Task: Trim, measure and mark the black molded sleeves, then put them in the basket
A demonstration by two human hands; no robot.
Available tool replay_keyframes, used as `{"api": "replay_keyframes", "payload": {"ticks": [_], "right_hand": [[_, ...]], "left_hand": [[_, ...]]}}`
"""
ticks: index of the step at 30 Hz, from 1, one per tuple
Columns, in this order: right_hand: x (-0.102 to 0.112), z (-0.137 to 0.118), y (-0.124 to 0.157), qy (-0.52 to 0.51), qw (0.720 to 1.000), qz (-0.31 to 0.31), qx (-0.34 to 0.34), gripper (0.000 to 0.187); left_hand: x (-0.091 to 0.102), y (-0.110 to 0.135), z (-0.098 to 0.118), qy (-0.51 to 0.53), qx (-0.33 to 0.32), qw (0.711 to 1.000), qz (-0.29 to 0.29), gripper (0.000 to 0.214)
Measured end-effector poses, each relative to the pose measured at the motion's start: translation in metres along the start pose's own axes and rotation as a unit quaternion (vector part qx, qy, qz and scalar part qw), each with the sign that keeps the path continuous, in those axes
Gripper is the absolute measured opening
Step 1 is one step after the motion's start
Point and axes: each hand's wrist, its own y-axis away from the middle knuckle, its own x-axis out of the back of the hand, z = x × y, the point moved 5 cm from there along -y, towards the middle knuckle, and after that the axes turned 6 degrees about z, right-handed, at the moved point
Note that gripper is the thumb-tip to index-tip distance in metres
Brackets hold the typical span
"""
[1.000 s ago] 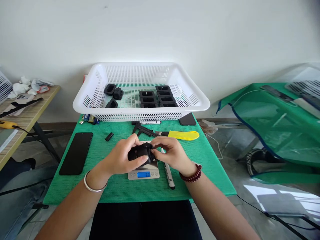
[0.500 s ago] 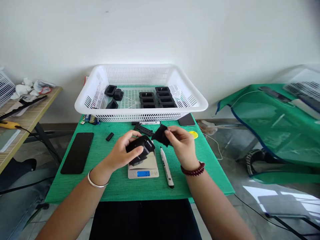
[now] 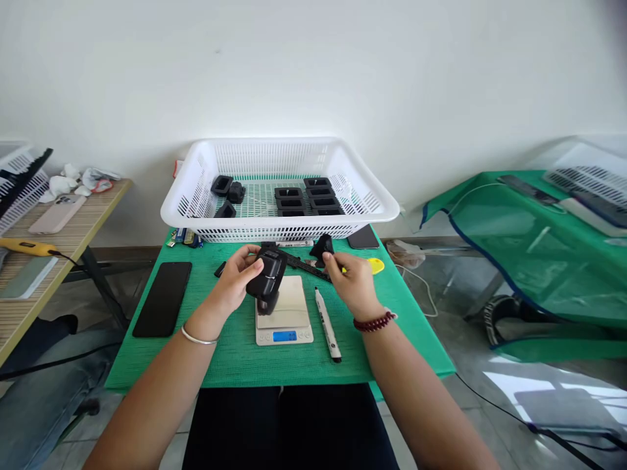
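— What is held in the left hand (image 3: 234, 282)?
— A black housing (image 3: 267, 277) is grasped there. The grip is closed round it, thumb on the near side and fingers over the far side. It is held tilted above the far left corner of the scale (image 3: 287, 314). Whether its lower end touches the pan cannot be told.

— And the right hand (image 3: 351, 282)?
— A small black piece (image 3: 322, 247) is pinched in its grip between thumb and fingertips. It is raised a little above the desk (image 3: 230, 365) and kept apart from the housing, toward the right.

— Where is the scale placed?
— It is set at the middle of the desk, nearer the near edge, with its blue display lit. A marker (image 3: 328, 325) is laid just beside it, on the right.

— What is seen beyond the hands?
— A caliper (image 3: 300, 264) is laid between the scale and the far edge, and a yellow-handled knife (image 3: 376, 265) is partly hidden behind the right hand. A white basket (image 3: 274, 229) is stood along the far edge, and black parts are gathered inside it. A black phone (image 3: 163, 297) is laid flat by the left edge.
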Motion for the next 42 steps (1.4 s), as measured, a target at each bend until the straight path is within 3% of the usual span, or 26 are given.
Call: {"api": "replay_keyframes", "payload": {"ticks": [4, 7, 10, 14, 17, 19, 27, 30, 32, 35, 39, 42], "right_hand": [[-0.015, -0.007, 0.005, -0.020, 0.988, -0.148, 0.044, 0.050], [-0.020, -0.004, 0.009, -0.052, 0.961, -0.271, 0.023, 0.046], [-0.018, 0.003, 0.016, -0.092, 0.910, -0.405, -0.014, 0.043], [-0.008, 0.008, 0.027, -0.111, 0.836, -0.535, -0.048, 0.037], [-0.006, 0.005, 0.036, -0.128, 0.785, -0.603, -0.061, 0.034], [-0.007, 0.000, 0.039, -0.143, 0.773, -0.616, -0.057, 0.035], [-0.008, 0.005, 0.042, -0.145, 0.767, -0.622, -0.063, 0.032], [-0.001, 0.000, 0.037, -0.213, 0.774, -0.593, -0.064, 0.031], [0.003, -0.007, 0.029, -0.300, 0.794, -0.525, -0.060, 0.031], [0.009, -0.014, 0.017, -0.413, 0.829, -0.373, -0.056, 0.031], [0.007, -0.014, 0.011, -0.427, 0.876, -0.219, -0.049, 0.029], [0.001, -0.011, 0.013, -0.409, 0.895, -0.173, -0.041, 0.015]], "left_hand": [[0.005, -0.004, 0.003, 0.048, 0.001, 0.998, 0.045, 0.042], [0.014, -0.008, 0.005, 0.077, -0.022, 0.994, 0.080, 0.033], [0.024, -0.011, 0.006, 0.110, -0.034, 0.987, 0.115, 0.026], [0.031, -0.013, 0.005, 0.134, -0.039, 0.979, 0.147, 0.026], [0.028, -0.013, 0.005, 0.127, -0.037, 0.982, 0.138, 0.025], [0.025, -0.012, 0.005, 0.120, -0.036, 0.984, 0.125, 0.026], [0.018, -0.009, 0.007, 0.097, -0.048, 0.990, 0.089, 0.033], [0.018, -0.010, 0.006, 0.090, -0.051, 0.991, 0.088, 0.034], [0.018, -0.009, 0.005, 0.084, -0.050, 0.992, 0.085, 0.034], [0.017, -0.009, 0.004, 0.070, -0.046, 0.994, 0.076, 0.035], [0.015, -0.007, 0.003, 0.032, -0.052, 0.996, 0.065, 0.038], [0.013, -0.006, 0.003, 0.009, -0.055, 0.997, 0.049, 0.039]]}}
